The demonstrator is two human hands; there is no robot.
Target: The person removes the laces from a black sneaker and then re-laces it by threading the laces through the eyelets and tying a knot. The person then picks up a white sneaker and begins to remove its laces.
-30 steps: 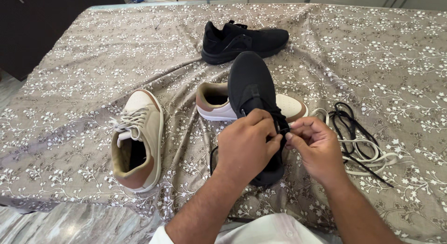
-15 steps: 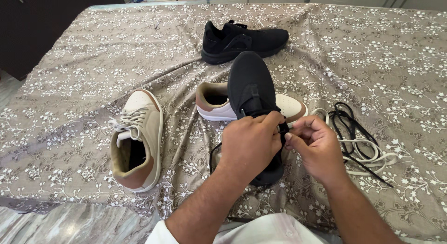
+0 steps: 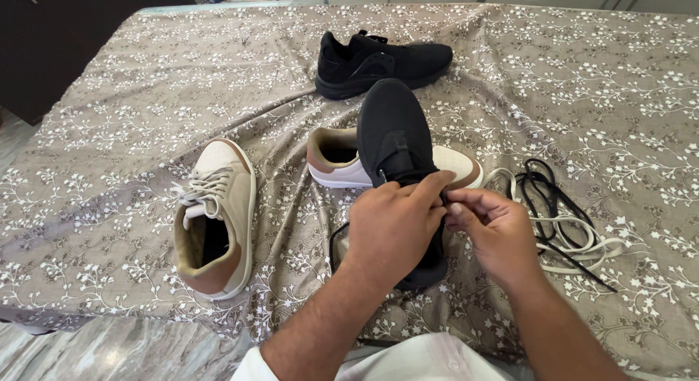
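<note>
Left hand (image 3: 393,224) grips black shoe (image 3: 393,133); right hand (image 3: 491,232) pinches.

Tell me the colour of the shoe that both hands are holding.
The shoe is plain black, best seen in the head view.

No packages, labels, signs, screens.

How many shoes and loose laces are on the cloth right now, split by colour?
Black shoes: 2, one under both hands, one at the far side
Beige shoes: 2, one at the left, one partly behind the held shoe
Loose black laces: 1 bundle
Loose white laces: 1 bundle
Total: 6
</note>
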